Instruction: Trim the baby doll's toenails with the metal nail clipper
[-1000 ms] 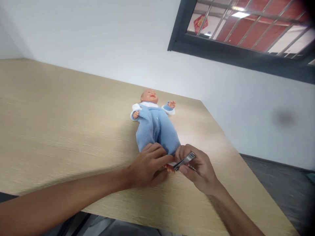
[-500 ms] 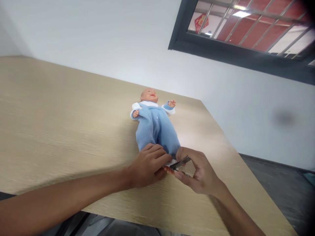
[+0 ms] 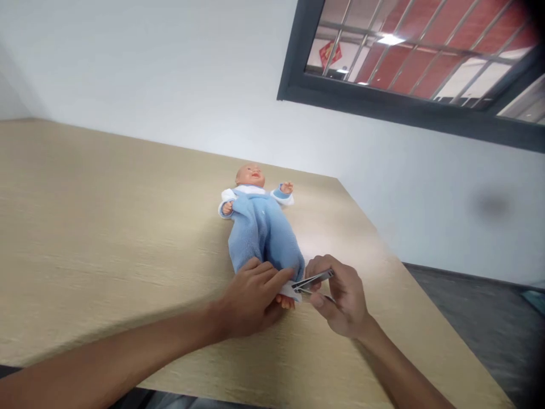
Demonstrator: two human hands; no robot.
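A baby doll [image 3: 259, 236] in a blue fleece suit with white cuffs lies on its back on a light wood table [image 3: 106, 227], its feet towards me. My left hand [image 3: 251, 301] grips the doll's lower leg, with the fingers across the blue suit, close to its bare foot [image 3: 285, 301]. My right hand [image 3: 340, 301] pinches a pair of metal nail clippers [image 3: 312, 280] between fingers and thumb. The clippers' jaws are right by the doll's foot, and whether they touch its toes is hidden.
Light wood covers most of the view, ending in an edge at the right, with a grey floor [image 3: 460, 307] beyond. Above stands a white wall [image 3: 149, 68] with a dark-framed barred window [image 3: 409, 74] at the top right.
The whole scene has shifted slightly left and down in the view as my head moved. My right hand has turned the clippers a little, and my left hand keeps its grip on the doll's leg.
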